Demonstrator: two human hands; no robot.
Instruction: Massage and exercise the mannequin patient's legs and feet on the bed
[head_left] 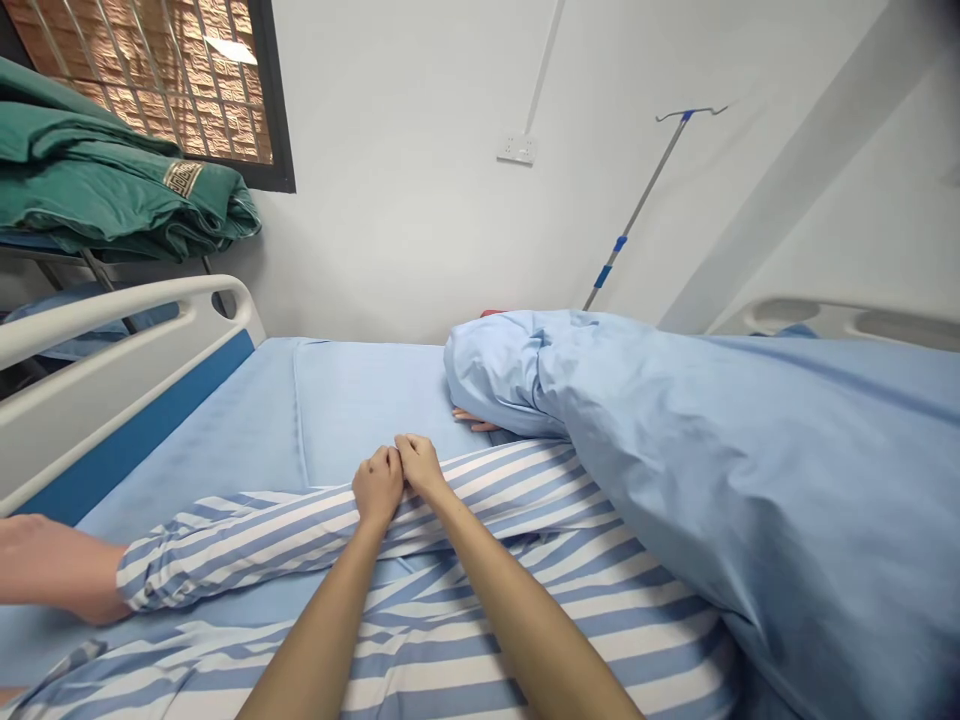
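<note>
A figure in blue-and-white striped trousers lies on the bed, its bare foot (64, 570) at the left. Around the knee of the far striped trouser leg (277, 535), my left hand (379, 485) and my right hand (418, 463) sit side by side, touching each other. Both have their fingers curled down over the far side of the leg, and the fingertips are hidden. The near striped trouser leg (427, 665) lies below my forearms. A light blue quilt (697, 450) covers the upper body, with a few fingers of the figure's hand (474, 420) showing under its edge.
A white and blue footboard (142, 350) closes off the left end of the bed. Folded green bedding (97, 180) is stacked beyond it, under a barred window. Behind the bed stand an IV pole (645, 195) and a white wall with a socket (517, 149).
</note>
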